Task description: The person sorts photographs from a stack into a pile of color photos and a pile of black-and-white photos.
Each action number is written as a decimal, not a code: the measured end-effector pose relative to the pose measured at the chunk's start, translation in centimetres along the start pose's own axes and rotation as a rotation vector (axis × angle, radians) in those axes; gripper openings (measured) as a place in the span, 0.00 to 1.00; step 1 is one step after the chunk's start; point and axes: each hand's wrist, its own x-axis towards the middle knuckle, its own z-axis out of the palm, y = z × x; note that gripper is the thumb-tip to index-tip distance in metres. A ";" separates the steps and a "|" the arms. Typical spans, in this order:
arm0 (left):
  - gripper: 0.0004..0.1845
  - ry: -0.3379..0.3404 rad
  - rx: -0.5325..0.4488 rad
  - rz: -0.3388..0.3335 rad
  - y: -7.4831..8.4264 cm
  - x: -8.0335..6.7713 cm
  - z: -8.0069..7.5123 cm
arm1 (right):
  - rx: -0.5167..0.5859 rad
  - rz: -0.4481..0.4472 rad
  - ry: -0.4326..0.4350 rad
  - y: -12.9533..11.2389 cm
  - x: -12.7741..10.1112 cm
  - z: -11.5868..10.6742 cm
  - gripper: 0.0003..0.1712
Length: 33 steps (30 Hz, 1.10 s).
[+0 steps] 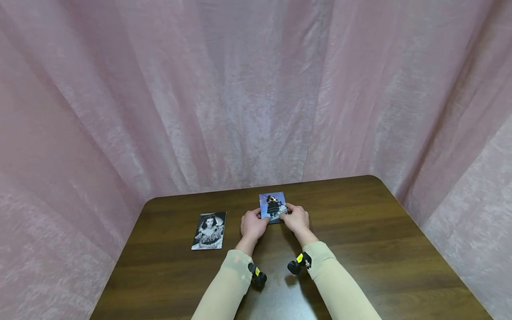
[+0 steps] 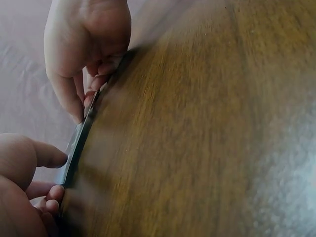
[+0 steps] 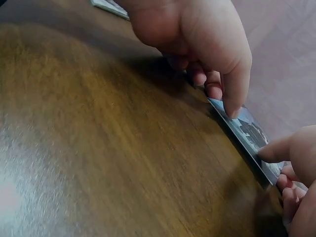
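Observation:
A small colour picture card (image 1: 273,205), blue with a dark-clad figure, is near the far edge of the table. My left hand (image 1: 253,224) pinches its near left corner, thumb on the picture and fingers curled at the side. At the opposite near corner my right hand (image 1: 296,218) grips it the same way. Both thumbs press on the card's face in the right wrist view, where its picture (image 3: 252,131) shows between them. Seen edge-on in the left wrist view, the card (image 2: 78,145) sits low, close over the wood.
To the left of my hands lies a black-and-white portrait card (image 1: 209,231), face up. The brown wooden table (image 1: 360,249) has rounded far corners. Pink velvet curtains (image 1: 256,89) hang behind it and at both sides.

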 end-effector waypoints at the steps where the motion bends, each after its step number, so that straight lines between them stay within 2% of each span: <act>1: 0.29 0.000 0.007 0.001 -0.1 0.0 0.0 | 0.000 0.001 0.001 0.0 0.0 0.0 0.33; 19: 0.30 0.012 0.060 0.022 0.1 0.0 0.8 | -0.075 -0.010 0.024 0.2 -0.4 -0.1 0.34; 33: 0.30 0.008 0.088 0.033 -0.2 0.2 1.1 | -0.078 -0.007 0.036 0.6 -0.2 0.4 0.34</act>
